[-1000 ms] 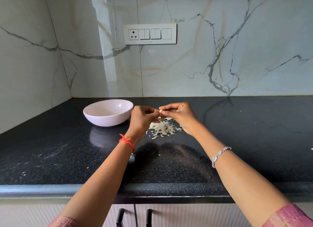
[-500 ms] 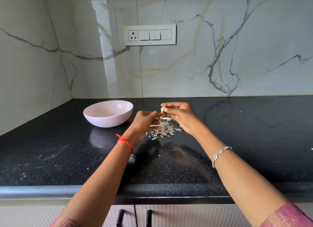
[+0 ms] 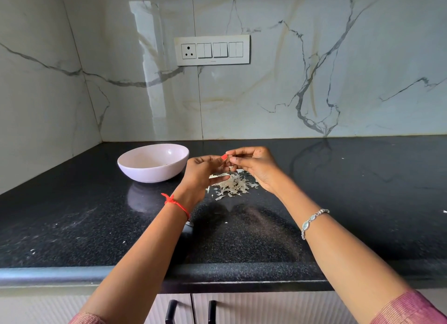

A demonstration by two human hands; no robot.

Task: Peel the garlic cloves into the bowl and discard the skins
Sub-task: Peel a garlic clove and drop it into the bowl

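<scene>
Left hand (image 3: 202, 170) and right hand (image 3: 255, 165) meet over the garlic skins (image 3: 233, 186), fingers curled; whether they hold anything, I cannot tell.

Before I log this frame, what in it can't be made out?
Head view only.
1. Any garlic clove: hidden behind the meeting fingertips of left hand and right hand; grip unclear.
2. Bowl: near wall hides its bottom and contents.
3. Small metal object: mostly covered by the left forearm.
</scene>
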